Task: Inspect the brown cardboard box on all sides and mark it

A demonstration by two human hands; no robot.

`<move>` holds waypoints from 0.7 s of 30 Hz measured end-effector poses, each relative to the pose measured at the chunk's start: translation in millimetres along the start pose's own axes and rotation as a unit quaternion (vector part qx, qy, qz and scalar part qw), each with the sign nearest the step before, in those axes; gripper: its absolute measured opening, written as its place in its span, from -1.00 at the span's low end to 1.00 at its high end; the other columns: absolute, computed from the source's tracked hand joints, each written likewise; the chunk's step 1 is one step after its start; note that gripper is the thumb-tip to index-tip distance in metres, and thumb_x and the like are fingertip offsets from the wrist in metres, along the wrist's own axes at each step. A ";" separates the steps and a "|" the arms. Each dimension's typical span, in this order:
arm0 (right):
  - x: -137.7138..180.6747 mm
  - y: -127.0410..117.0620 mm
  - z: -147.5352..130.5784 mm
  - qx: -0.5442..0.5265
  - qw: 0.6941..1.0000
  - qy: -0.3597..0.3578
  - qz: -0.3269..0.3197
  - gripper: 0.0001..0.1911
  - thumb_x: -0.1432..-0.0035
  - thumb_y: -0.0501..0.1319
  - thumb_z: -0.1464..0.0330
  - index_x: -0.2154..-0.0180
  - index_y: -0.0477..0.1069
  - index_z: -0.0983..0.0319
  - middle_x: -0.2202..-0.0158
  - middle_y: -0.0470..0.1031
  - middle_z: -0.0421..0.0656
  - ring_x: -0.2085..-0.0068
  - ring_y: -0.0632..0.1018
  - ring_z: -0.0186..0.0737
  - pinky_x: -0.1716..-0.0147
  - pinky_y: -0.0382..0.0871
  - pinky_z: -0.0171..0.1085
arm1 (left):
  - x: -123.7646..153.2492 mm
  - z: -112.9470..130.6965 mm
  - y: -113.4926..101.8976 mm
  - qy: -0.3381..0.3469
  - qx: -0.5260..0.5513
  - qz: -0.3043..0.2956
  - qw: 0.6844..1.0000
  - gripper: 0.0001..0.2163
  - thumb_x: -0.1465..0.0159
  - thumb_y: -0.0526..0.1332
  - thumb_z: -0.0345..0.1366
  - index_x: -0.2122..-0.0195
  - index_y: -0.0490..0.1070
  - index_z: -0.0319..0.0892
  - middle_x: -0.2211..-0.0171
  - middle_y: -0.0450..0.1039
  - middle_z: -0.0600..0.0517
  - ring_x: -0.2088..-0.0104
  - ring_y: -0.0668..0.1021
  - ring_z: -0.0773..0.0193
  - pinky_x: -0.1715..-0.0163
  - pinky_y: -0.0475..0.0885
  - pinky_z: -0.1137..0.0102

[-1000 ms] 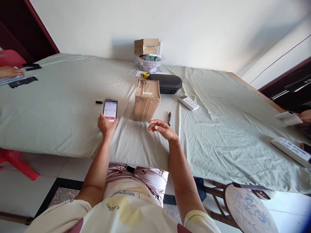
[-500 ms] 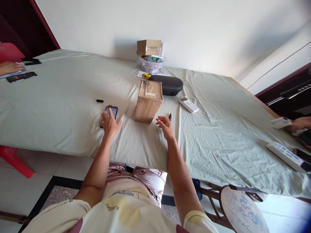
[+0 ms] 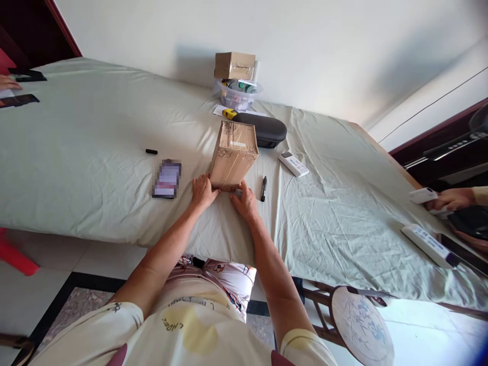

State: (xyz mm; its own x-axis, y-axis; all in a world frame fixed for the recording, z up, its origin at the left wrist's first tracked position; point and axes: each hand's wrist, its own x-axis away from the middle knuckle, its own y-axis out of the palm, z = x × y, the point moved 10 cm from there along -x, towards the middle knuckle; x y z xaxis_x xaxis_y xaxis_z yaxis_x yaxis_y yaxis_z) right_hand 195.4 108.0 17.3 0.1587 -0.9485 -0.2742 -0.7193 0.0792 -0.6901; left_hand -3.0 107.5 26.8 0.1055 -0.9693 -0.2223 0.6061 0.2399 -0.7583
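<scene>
A tall brown cardboard box with dark drawn markings stands upright on the cloth-covered table in front of me. My left hand is at its lower left corner, thumb along the near bottom edge. At the lower right corner, my right hand grips from the other side, so the box sits between both hands. Some fingertips are hidden by the box. Just right of my right hand lies a black marker. A phone with its screen lit lies left of my left hand, a black marker cap beyond it.
Behind the box are a black hard case, a yellow tape measure and a plastic tub with a smaller carton on top. A white device lies to the right. Other people's hands show at both table ends.
My left hand has left the phone and moved right to the box. My right hand has moved left onto the box's other side. The view has shifted slightly.
</scene>
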 end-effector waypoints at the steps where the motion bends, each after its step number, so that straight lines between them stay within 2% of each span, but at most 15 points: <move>1: -0.3 -0.5 0.6 -0.024 1.000 -0.003 0.006 -0.18 -0.13 0.33 0.23 -0.40 0.21 0.06 -0.13 0.63 0.00 -0.18 0.55 0.20 -0.26 0.41 0.23 | 0.5 -0.9 -0.7 0.010 0.018 0.011 1.000 -0.40 -0.21 0.47 -0.32 -0.24 0.34 -0.33 -0.30 0.43 -0.46 -0.38 0.44 -0.28 -0.42 0.22 -0.17; 3: -0.6 -4.0 1.3 -0.063 0.998 -0.007 0.026 -0.13 -0.10 0.38 0.17 -0.40 0.20 0.05 -0.09 0.63 0.01 -0.16 0.56 0.18 -0.27 0.40 0.21 | 0.8 -0.3 -1.9 0.029 0.060 0.030 0.997 -0.39 -0.19 0.48 -0.32 -0.22 0.33 -0.31 -0.27 0.46 -0.43 -0.33 0.50 -0.26 -0.37 0.31 -0.13; 8: 3.0 -17.7 1.7 -0.107 0.990 0.018 0.087 -0.14 -0.06 0.43 0.01 -0.33 0.26 0.07 0.05 0.63 -0.04 -0.04 0.61 0.06 -0.16 0.48 0.09 | 2.9 4.9 -0.6 0.057 0.157 0.071 0.983 -0.20 -0.10 0.55 -0.26 -0.29 0.20 -0.25 -0.28 0.42 -0.40 -0.33 0.51 -0.22 -0.29 0.45 -0.03; 13: 5.3 -18.8 2.8 -0.123 0.988 0.060 0.077 -0.27 -0.02 0.44 -0.04 -0.13 0.34 0.12 0.16 0.65 -0.08 0.11 0.65 -0.01 -0.05 0.54 0.07 | 4.1 3.6 1.3 0.065 0.220 0.081 0.970 -0.20 -0.14 0.54 -0.19 -0.32 0.16 -0.18 -0.30 0.40 -0.35 -0.32 0.52 -0.16 -0.28 0.49 0.03; 18: 3.8 -13.2 5.6 -0.205 0.974 0.078 0.054 -0.32 0.04 0.48 -0.06 -0.01 0.35 0.09 0.23 0.69 -0.13 0.22 0.69 -0.05 0.08 0.61 -0.02 | 2.4 6.8 -7.9 0.095 0.233 0.082 0.964 -0.23 -0.20 0.48 -0.26 -0.36 0.14 -0.16 -0.36 0.36 -0.31 -0.37 0.47 -0.10 -0.36 0.42 0.04; 21: 2.5 -20.5 5.2 -0.193 0.977 0.072 0.054 -0.39 0.02 0.48 -0.09 0.07 0.40 0.09 0.31 0.66 -0.17 0.29 0.66 -0.09 0.18 0.59 -0.08 | 1.1 9.2 -15.6 0.112 0.231 0.084 0.963 -0.26 -0.22 0.46 -0.29 -0.37 0.16 -0.12 -0.37 0.37 -0.27 -0.38 0.47 -0.07 -0.39 0.39 0.04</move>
State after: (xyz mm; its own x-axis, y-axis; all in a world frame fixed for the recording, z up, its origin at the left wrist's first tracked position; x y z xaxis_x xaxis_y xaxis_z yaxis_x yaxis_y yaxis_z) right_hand 214.1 105.6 27.3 -0.0087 -0.9767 -0.2145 -0.9326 0.0854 -0.3507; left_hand -5.1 102.2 44.1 0.0913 -0.8699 -0.4847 0.8872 0.2921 -0.3572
